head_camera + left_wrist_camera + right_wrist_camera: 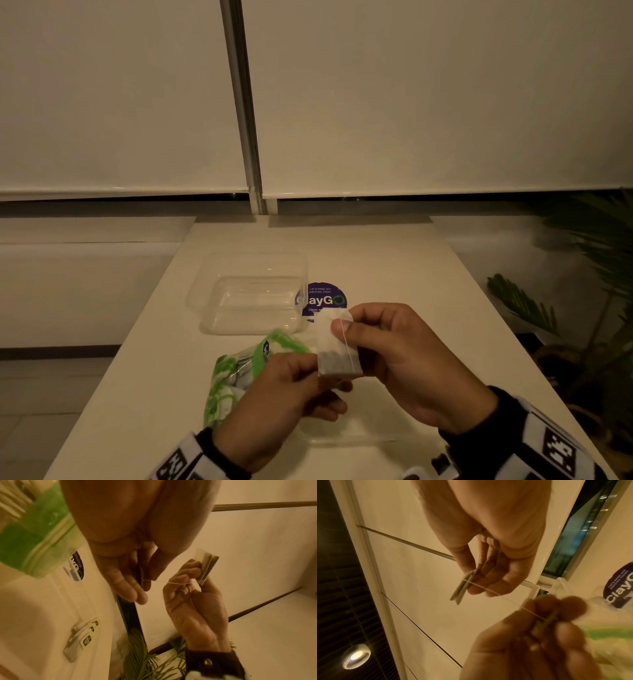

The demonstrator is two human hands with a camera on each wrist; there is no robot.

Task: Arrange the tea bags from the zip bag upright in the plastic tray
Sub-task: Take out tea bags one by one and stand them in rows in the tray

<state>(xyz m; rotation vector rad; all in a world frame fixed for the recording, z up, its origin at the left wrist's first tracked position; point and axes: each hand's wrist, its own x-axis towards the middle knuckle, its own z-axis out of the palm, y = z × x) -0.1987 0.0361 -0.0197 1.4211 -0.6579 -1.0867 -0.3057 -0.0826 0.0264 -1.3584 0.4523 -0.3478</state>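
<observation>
A clear plastic tray [246,294] sits on the white table, and I see nothing inside it. The green and white zip bag [236,373] lies in front of it, under my left hand. My right hand [342,329] pinches the top of a white tea bag [337,349] and holds it upright above the table. In the right wrist view the tea bag [462,589] shows edge-on between thumb and fingers. My left hand [315,371] pinches the small tag [141,574] on the end of the string [163,582], which runs taut to the tea bag [207,563].
A round purple sticker [323,299] lies on the table right of the tray. A flat clear plastic piece [359,435] rests near the front edge below my hands. Plant leaves [589,260] stand off the table's right side. A wall with blinds rises behind.
</observation>
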